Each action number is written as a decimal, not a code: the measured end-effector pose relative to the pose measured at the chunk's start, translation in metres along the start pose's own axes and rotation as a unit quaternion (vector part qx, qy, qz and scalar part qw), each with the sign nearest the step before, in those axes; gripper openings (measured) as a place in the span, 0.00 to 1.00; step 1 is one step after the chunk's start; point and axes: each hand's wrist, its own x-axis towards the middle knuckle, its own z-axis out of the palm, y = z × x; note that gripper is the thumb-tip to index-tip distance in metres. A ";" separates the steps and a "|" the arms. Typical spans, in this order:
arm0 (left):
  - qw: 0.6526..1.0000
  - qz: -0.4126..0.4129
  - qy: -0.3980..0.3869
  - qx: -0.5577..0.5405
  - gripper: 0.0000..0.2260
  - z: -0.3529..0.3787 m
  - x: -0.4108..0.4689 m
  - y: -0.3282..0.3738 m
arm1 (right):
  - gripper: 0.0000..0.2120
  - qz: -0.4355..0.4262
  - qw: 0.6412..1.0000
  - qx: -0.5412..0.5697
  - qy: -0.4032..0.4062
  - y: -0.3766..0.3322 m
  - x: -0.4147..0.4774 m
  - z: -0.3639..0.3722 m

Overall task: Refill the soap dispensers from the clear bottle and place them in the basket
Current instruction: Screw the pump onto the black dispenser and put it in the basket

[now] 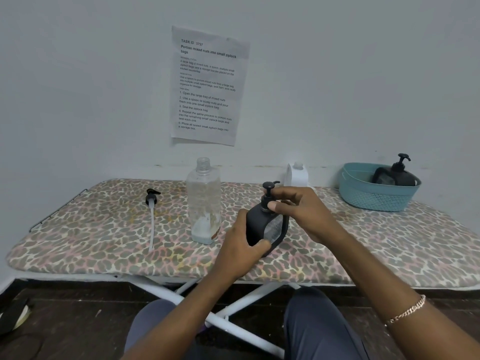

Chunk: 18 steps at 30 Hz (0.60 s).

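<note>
Left hand [241,245] grips the lower left side of the black dispenser [268,229], fingers curled behind its body and the thumb laid across the front near the base. Right hand [304,214] comes in from 3 o'clock and pinches the collar of the pump [268,189] at the dispenser's neck between thumb and curled fingers; a chain bracelet [407,311] sits on that forearm. The dispenser stands on the leopard-print ironing board [91,237], near its front edge and a little right of centre.

Sweeping the board from the left: at 9 o'clock from the dispenser, well apart from it, a loose pump [152,198] lies flat with its pale tube running toward the front edge. Next, at about 10 o'clock and just beside the left hand, the clear bottle [204,201] stands upright with its cap off and only a shallow layer of pale liquid at the bottom. At 1 o'clock, by the wall, a small white object [297,174] shows behind the right hand; what it is I cannot tell. At 2 o'clock, on the board's far right, the teal basket [363,196] holds a second black dispenser [397,174] with its pump on. A printed sheet [207,84] hangs on the wall at 12 o'clock.
</note>
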 end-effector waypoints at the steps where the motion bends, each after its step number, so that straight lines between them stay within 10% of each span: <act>1: 1.000 0.000 0.001 0.001 0.18 0.000 0.000 0.000 | 0.14 -0.003 1.000 -0.003 0.012 0.001 0.000 0.002; 18: 1.000 0.002 -0.004 0.009 0.18 0.000 0.000 -0.002 | 0.11 -0.008 0.999 0.010 0.029 0.002 -0.001 0.008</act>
